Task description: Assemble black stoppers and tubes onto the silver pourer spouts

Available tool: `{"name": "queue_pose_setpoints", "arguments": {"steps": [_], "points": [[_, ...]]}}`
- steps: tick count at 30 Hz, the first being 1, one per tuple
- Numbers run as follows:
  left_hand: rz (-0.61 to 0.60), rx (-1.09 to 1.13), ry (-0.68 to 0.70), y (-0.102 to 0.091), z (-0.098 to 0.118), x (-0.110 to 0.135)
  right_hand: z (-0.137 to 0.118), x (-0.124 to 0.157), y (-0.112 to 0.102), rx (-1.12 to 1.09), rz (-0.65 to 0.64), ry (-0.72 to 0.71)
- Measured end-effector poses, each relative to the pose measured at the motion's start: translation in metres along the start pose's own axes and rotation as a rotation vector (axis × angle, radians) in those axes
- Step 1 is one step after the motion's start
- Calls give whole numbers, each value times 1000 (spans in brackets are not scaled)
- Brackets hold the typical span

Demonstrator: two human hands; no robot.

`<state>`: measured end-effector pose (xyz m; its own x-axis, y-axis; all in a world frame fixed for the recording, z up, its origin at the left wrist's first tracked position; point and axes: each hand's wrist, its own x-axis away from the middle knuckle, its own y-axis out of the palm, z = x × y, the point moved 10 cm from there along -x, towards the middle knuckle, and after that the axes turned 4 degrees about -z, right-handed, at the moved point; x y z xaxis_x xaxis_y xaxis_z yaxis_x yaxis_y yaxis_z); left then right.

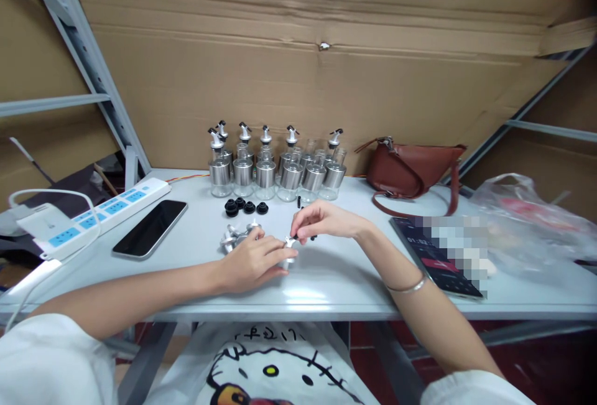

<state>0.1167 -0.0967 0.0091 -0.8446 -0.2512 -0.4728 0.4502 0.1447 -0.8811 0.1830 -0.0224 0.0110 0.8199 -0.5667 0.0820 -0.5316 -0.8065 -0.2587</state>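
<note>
My left hand (pixel 254 260) is closed on a silver bottle pourer (pixel 290 261), its base held in the fingers and its spout turned up. At the spout's tip my right hand (pixel 324 219) pinches a small black piece (pixel 295 237), perhaps a flip cap, touching the pourer. Beside my left hand lies a pile of loose silver pourers (pixel 228 238), partly hidden by the hand. Several black rubber stoppers (pixel 249 207) sit behind that pile. Small black bits (pixel 299 201) lie near my right hand, some hidden by it.
Glass bottles with steel sleeves (pixel 265 175) stand in rows at the back, several topped with pourers. To the left are a phone (pixel 150 229) and a power strip (pixel 109 212). A brown handbag (pixel 410 168), a tablet (pixel 433 256) and a plastic bag (pixel 527 224) occupy the right.
</note>
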Motion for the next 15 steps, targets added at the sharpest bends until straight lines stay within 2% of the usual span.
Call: {"name": "queue_pose_setpoints", "arguments": {"steps": [4, 8, 15], "points": [[24, 16, -21, -2, -3, 0, 2, 1, 1, -8, -26, 15], [21, 15, -35, -3, -5, 0, -2, 2, -4, -14, 20, -13], [85, -28, 23, -11, 3, -1, -2, 0, -6, -33, 39, -38]]}}
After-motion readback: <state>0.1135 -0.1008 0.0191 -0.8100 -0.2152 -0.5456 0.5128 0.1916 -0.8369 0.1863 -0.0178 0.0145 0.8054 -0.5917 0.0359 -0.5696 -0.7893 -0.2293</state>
